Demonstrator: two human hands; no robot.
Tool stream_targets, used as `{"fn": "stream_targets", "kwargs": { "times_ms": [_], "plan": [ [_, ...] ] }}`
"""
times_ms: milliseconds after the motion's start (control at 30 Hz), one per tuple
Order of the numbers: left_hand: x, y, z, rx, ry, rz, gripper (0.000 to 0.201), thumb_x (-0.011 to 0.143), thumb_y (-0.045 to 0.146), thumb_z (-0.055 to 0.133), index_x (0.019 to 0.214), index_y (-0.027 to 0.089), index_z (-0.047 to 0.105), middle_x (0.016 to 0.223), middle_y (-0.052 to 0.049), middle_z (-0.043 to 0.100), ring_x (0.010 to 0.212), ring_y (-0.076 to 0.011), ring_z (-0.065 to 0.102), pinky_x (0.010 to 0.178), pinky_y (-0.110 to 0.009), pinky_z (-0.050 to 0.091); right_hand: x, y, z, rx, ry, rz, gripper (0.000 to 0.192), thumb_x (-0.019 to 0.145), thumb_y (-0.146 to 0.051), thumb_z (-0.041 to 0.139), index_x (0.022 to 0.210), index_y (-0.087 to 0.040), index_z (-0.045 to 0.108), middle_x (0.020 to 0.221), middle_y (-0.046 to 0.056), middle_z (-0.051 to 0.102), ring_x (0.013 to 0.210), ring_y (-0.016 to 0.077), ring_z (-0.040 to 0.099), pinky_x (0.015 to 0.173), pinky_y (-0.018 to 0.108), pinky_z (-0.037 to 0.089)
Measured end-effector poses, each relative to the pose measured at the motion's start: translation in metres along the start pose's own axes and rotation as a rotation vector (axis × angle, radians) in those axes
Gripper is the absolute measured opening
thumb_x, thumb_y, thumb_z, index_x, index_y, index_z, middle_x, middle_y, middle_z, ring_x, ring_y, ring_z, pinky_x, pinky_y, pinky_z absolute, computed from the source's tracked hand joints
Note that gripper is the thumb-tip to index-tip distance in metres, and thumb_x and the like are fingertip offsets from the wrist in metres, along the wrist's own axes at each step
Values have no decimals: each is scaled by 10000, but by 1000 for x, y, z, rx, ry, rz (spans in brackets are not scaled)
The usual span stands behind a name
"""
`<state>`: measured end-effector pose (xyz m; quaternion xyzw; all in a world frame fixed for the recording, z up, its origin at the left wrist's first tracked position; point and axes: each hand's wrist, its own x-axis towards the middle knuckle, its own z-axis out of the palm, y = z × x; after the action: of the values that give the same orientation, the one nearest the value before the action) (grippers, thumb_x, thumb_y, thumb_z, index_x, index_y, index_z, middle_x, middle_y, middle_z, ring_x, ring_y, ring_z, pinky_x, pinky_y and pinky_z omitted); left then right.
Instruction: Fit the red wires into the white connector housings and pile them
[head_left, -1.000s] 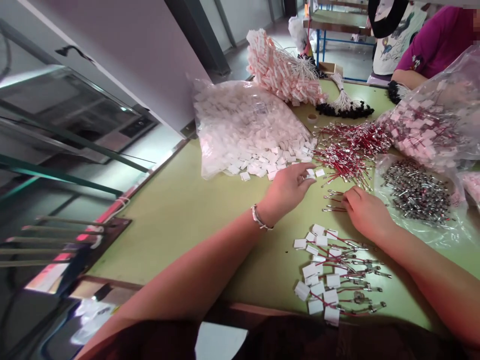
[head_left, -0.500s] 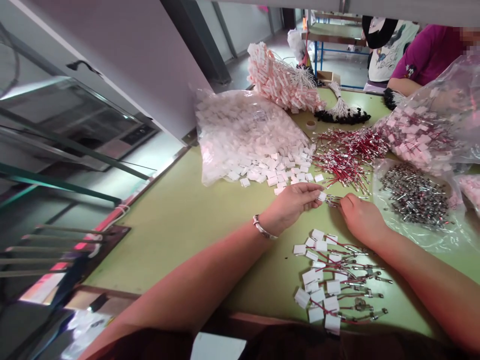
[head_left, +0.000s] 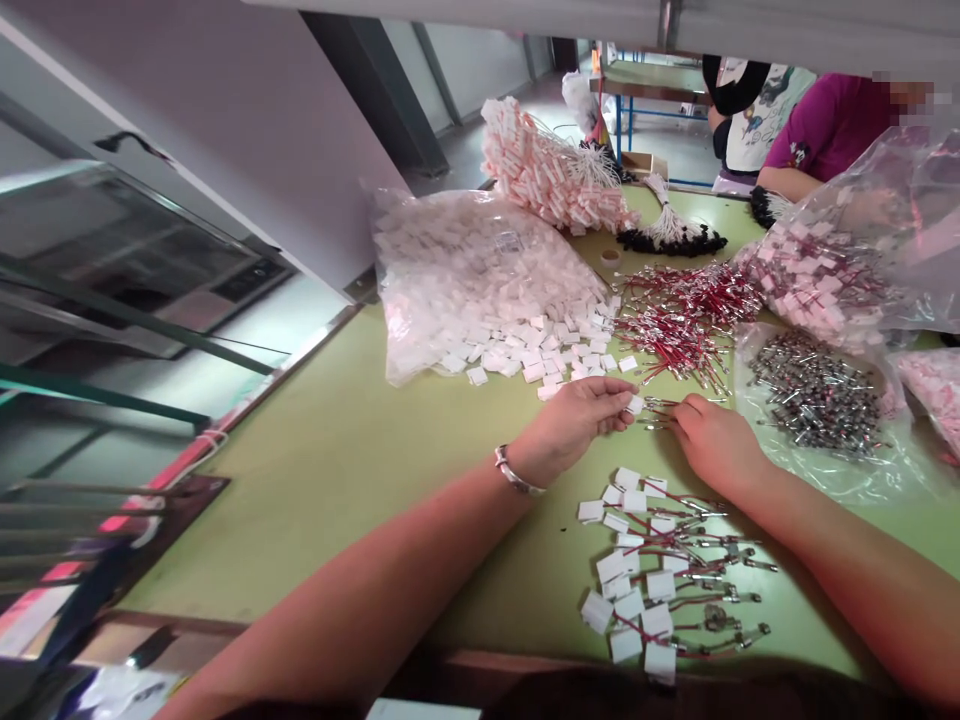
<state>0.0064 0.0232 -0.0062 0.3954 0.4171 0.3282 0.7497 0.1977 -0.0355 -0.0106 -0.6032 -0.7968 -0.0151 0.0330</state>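
Between the thumb and fingers of my left hand [head_left: 592, 415] is a small white plastic connector housing [head_left: 634, 405], its side turned to the right. My right hand [head_left: 709, 430] pinches short red wires with metal terminals [head_left: 658, 408], whose tips point left at the housing. Whether any tip has entered the housing I cannot tell. Beyond the hands lies a pile of loose red wires [head_left: 675, 340]. Nearer to me, rows of white housings with red wires and metal ends [head_left: 660, 585] are laid out on the green table [head_left: 322, 470].
A clear bag of white housings [head_left: 480, 270] spills onto the table at the back left. At the right lie a bag of small metal parts [head_left: 817, 390] and a bag of wired housings [head_left: 825, 270]. Bundled white cables [head_left: 671, 230] lie farther back. A person in purple [head_left: 817, 125] sits opposite.
The whole view has shifted slightly. My two hands stay facing each other over the same spot, and the wire tips now look more spread beside the housing.
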Motion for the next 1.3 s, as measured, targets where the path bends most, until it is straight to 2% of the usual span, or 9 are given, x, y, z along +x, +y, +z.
{"fn": "stream_targets", "kwargs": {
  "times_ms": [133,233,433,667,900,1033,1300],
  "plan": [
    [0,-4,1,-4,-10,-12,111,758,153,708,856,114,672,695,-15,649,609,-80,596,631,-228,461,-4,3,-6,249,189,61,151,895,-216,468,840,-180,604,765,44,654,655,161,591,598,287,405],
    [0,-6,3,-32,-13,-20,73,773,140,687,841,114,680,679,-8,644,585,-71,579,628,-227,459,-7,1,-7,351,251,14,142,891,-220,461,827,-190,584,718,28,651,626,149,578,597,278,407],
    [0,-4,4,-26,-30,-58,70,771,159,698,810,102,685,617,-4,629,545,-62,562,590,-203,440,-7,2,-2,190,215,-72,199,910,-198,424,842,-162,607,730,54,635,612,154,549,570,284,360],
    [1,-6,3,39,-35,-52,118,753,209,728,780,113,664,580,-8,640,515,-62,557,545,-187,415,-8,0,-10,31,171,-119,263,918,-169,408,864,-166,665,719,37,608,568,132,489,526,279,275],
    [0,-7,4,-4,-55,-28,180,734,254,747,773,112,644,580,3,637,521,-62,566,540,-181,434,-10,2,-8,139,274,-108,279,926,-216,411,888,-177,685,721,25,612,604,127,500,560,263,302],
    [1,-6,3,-19,-73,-35,194,724,258,751,770,106,639,588,9,635,522,-52,569,537,-166,442,-10,3,-6,103,243,-140,270,900,-197,423,835,-178,684,667,16,585,561,126,476,537,265,279],
    [0,-9,6,281,-158,11,189,728,257,731,821,141,614,569,24,629,447,-63,537,425,-175,406,-9,-4,-9,23,145,-73,221,876,-174,440,776,-163,636,683,35,632,554,135,497,529,288,236]
  ]
}}
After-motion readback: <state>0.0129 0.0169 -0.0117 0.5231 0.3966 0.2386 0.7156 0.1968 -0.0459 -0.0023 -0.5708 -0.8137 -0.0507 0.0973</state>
